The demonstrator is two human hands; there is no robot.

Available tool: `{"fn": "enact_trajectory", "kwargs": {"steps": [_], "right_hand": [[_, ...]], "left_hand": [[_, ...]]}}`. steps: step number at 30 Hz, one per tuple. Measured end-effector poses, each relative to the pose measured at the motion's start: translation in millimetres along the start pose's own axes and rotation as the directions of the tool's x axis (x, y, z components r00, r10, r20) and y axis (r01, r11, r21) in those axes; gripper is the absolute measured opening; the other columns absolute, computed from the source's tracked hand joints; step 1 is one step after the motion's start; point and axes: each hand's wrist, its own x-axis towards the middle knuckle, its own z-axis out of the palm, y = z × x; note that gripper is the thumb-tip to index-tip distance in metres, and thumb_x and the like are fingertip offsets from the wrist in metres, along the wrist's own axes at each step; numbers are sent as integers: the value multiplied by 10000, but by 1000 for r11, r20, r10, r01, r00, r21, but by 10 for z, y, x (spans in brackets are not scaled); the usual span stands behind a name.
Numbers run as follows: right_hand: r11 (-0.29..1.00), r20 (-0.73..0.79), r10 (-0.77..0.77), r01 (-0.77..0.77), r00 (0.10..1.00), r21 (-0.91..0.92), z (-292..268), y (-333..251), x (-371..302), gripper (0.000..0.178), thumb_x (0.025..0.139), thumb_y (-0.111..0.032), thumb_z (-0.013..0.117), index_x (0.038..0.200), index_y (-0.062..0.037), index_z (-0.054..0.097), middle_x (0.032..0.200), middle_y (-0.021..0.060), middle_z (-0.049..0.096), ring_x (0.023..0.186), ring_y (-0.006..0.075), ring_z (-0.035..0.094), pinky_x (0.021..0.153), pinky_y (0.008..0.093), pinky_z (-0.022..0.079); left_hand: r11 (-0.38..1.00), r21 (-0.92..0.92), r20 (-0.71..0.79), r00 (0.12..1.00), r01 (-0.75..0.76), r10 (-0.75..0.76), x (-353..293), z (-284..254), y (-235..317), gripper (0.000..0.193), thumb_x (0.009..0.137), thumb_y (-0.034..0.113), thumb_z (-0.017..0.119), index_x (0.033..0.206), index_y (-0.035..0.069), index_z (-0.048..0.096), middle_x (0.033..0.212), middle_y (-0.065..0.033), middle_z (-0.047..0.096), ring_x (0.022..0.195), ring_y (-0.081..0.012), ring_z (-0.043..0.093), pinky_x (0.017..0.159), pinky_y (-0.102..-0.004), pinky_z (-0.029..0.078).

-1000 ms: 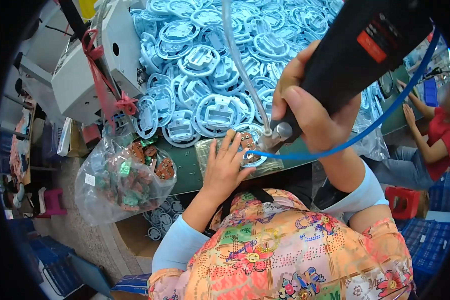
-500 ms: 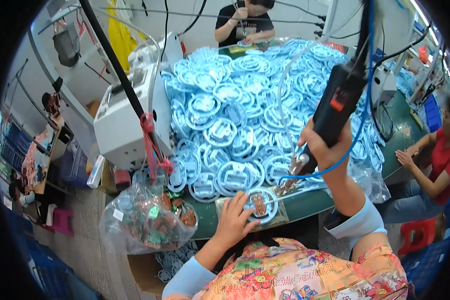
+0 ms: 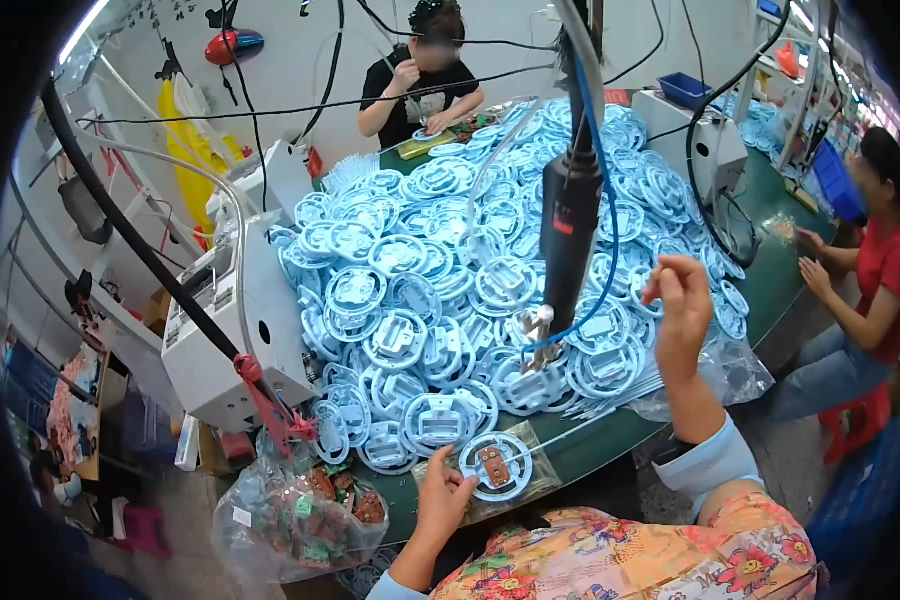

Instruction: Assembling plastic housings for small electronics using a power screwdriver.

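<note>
My left hand (image 3: 442,500) rests open-fingered against the round blue part (image 3: 496,466); right hand (image 3: 682,310), loosely curled and empty, hovers right of the hanging screwdriver (image 3: 567,235).

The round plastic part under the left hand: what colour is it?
Pale blue ring, with a small brown board at its centre; the left hand touches its edge. Head view.
</note>
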Motion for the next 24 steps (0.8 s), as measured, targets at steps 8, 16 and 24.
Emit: {"fn": "enact_trajectory", "kwargs": {"steps": [8,16,24], "right_hand": [[943,696,-253,331,672,22,733,-234,-670,320,888,-167,658,1123,10,533,939,178,578,775,330,610,652,380,502],[825,477,257,67,840,-561,2288,1091,-762,459,863,-262,676,1182,5,485,1150,224,502,851,460,609,724,518,509],[894,636,-278,436,720,-101,1876,535,-700,109,799,-54,643,878,-73,570,922,106,563,761,321,618,596,405,507]], "left_hand": [[979,-181,-22,994,98,-103,-57,-45,-8,544,868,63,703,1342,7,441,741,-21,583,583,-57,524,498,-222,405],[974,-225,-130,991,-1,-29,-208,-151,20,448,920,61,644,1329,21,465,782,-4,559,571,-31,488,488,-205,389],[878,-457,-226,973,-144,42,-252,-428,212,438,945,110,614,1341,18,451,948,-87,628,632,-115,602,500,-227,463]]}}
